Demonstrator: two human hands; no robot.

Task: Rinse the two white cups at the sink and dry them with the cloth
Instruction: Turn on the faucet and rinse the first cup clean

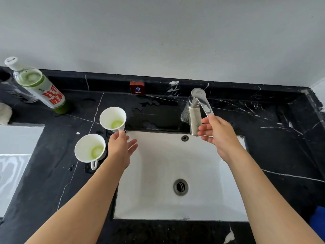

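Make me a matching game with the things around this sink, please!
Things:
1. far cup
2. near cup
3. faucet lever
4. bottle

Places or states:
A. right hand touches it
B. stands alone on the counter, handle toward the camera
C. back left, has green liquid
D. left hand holds its handle

Pairs: 1-D, 2-B, 3-A, 4-C

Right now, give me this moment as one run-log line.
left hand: pinches far cup handle | right hand: on faucet lever | near cup: on counter, green residue | water: none visible
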